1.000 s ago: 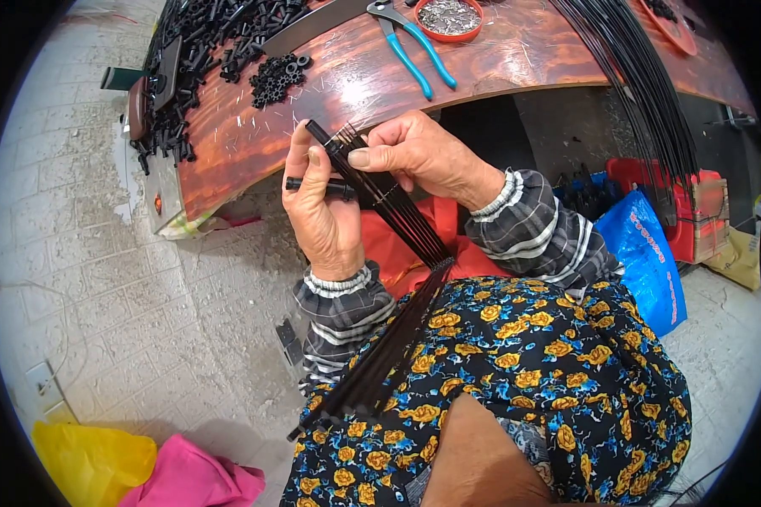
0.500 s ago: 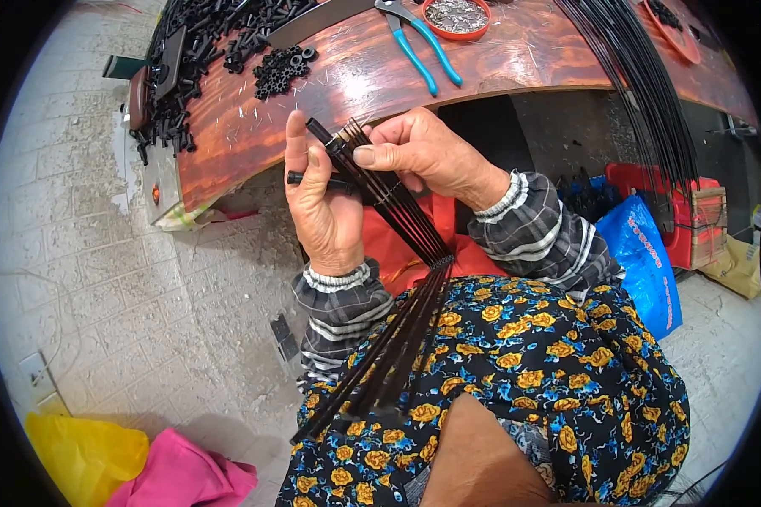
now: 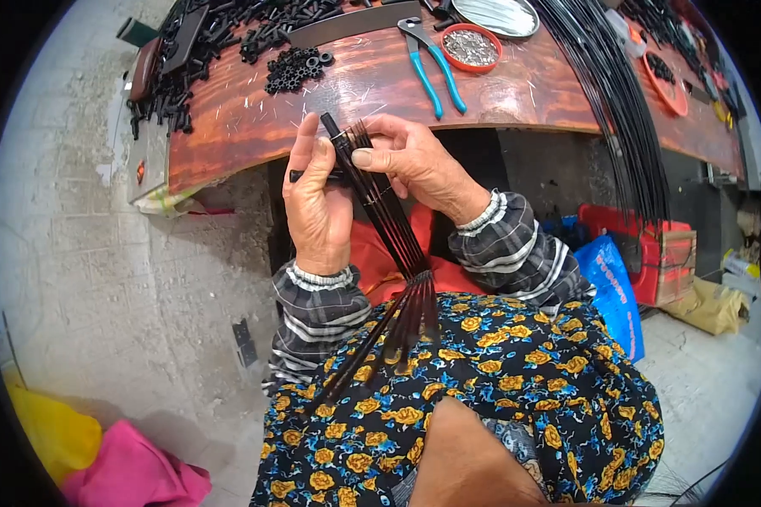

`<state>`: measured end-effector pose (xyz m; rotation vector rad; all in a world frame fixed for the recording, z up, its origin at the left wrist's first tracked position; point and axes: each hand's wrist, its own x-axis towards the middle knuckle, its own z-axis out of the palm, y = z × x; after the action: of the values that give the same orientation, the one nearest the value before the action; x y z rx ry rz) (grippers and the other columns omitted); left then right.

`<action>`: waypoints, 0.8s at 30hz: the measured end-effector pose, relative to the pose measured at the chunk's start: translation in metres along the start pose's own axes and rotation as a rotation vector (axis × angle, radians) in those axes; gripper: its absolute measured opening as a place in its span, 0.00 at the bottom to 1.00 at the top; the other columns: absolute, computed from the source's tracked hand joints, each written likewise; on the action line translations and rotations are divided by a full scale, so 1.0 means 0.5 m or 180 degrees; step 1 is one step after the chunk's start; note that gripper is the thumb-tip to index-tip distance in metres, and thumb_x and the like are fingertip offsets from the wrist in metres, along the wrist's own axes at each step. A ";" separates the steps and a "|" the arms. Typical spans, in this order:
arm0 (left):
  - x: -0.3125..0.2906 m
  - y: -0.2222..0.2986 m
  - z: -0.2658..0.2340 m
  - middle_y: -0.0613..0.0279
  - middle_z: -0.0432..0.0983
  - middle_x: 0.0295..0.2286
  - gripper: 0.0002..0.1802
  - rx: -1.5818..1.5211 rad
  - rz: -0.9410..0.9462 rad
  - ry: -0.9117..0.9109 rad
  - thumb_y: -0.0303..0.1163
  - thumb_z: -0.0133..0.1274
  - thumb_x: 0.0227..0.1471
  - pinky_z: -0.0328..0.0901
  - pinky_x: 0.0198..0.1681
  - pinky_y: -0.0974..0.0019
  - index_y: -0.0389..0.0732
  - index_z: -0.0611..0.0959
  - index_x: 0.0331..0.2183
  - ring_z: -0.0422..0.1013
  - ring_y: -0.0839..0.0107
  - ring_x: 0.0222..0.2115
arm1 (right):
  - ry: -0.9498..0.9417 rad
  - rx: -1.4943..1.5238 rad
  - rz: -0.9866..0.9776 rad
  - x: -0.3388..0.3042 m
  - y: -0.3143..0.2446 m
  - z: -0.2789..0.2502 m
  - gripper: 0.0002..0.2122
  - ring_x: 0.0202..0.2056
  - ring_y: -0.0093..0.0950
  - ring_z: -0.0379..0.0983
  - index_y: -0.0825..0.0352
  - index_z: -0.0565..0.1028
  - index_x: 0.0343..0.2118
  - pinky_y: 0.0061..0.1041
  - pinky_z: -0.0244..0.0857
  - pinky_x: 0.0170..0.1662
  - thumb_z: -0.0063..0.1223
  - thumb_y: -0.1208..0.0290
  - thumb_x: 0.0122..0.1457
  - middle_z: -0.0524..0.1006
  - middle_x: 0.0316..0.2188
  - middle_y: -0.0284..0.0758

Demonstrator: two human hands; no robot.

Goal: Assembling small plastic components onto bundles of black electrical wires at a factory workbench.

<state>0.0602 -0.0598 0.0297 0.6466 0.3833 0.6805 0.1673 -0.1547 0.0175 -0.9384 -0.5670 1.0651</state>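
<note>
A bundle of thin black rods (image 3: 389, 224) is held near the centre, its upper end slanted toward eleven o'clock.
Black rings (image 3: 296, 73) are heaped on the table (image 3: 220, 139) at eleven; at ten, a short black tube (image 3: 296, 176) is clasped crosswise by the half-curled left hand (image 3: 317, 211), its forefinger raised; at one, the bundle is pinched by the right hand (image 3: 418, 165); beyond, blue-handled pliers (image 3: 416, 61) are laid beside a red dish (image 3: 472, 69).

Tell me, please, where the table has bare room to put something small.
Between the blue-handled pliers and the long black rods, nearer than the red dish of metal bits, the tabletop looks bare. Left of the pliers, the near strip is littered. The back left is crowded with small black tubes.
</note>
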 end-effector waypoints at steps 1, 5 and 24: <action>0.000 0.001 -0.001 0.59 0.74 0.39 0.21 -0.0051 0.0043 0.0015 0.25 0.50 0.55 0.66 0.46 0.65 0.37 0.71 0.52 0.71 0.72 0.39 | -0.0039 -0.0051 0.0025 -0.001 -0.005 -0.002 0.23 0.15 0.09 0.60 0.70 0.70 0.48 0.08 0.49 0.14 0.61 0.63 0.52 0.74 0.24 0.24; 0.001 0.003 -0.003 0.60 0.75 0.39 0.23 -0.0038 -0.0137 -0.0075 0.23 0.50 0.55 0.66 0.45 0.68 0.36 0.69 0.53 0.70 0.73 0.39 | -0.0265 -0.0425 0.0120 0.000 -0.010 -0.012 0.25 0.16 0.08 0.61 0.66 0.68 0.52 0.07 0.49 0.14 0.59 0.61 0.54 0.75 0.26 0.24; 0.008 0.061 -0.069 0.50 0.76 0.38 0.22 -0.0100 -0.0989 -0.0007 0.27 0.50 0.54 0.65 0.48 0.47 0.36 0.67 0.51 0.72 0.55 0.40 | -0.0178 -0.0089 0.0256 -0.004 0.005 -0.028 0.18 0.25 0.20 0.77 0.66 0.70 0.49 0.07 0.56 0.17 0.55 0.64 0.57 0.78 0.29 0.32</action>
<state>0.0309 -0.0244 0.0240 0.5429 0.4588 0.3888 0.1763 -0.1614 0.0084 -0.9650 -0.5956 1.1610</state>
